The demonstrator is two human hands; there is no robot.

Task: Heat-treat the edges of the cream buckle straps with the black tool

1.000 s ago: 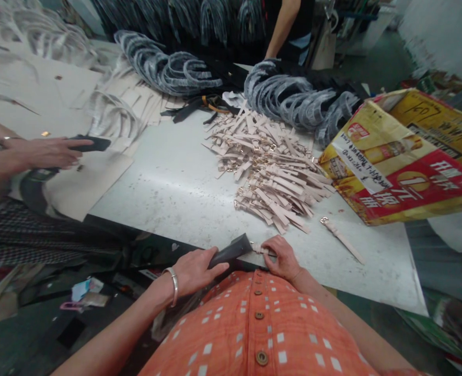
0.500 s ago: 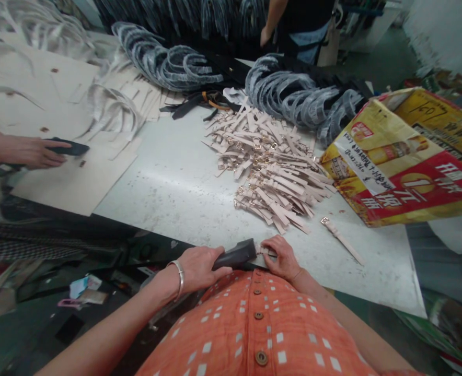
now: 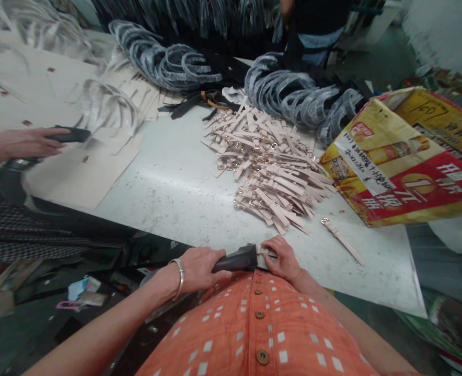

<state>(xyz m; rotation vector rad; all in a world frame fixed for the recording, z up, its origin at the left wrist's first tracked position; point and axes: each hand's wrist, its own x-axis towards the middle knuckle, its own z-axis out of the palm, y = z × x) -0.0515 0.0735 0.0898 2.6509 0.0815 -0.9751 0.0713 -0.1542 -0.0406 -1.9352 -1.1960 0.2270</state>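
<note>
My left hand (image 3: pixel 199 269), with a silver bangle on the wrist, is closed around the handle of a dark grey hand tool (image 3: pixel 237 259) at the near edge of the white table (image 3: pixel 176 183). The tool's head meets a small beige strap piece (image 3: pixel 265 251) that my right hand (image 3: pixel 281 258) pinches down on the table edge. Beyond my hands lies a big pile of beige straps with gold buckles (image 3: pixel 268 172). One single strap (image 3: pixel 343 239) lies apart to the right.
A yellow and red cardboard box (image 3: pixel 407 156) lies on its side at the right. Bundles of grey-blue curved strips (image 3: pixel 293 94) fill the back of the table. At the left another person's hand (image 3: pixel 23 143) holds a dark tool over beige sheets (image 3: pixel 85 172). Someone stands at the back.
My hands stay at the table edge, with the tool's head pushed slightly closer to the strap piece. The other person's hand at the left has shifted a little with its tool.
</note>
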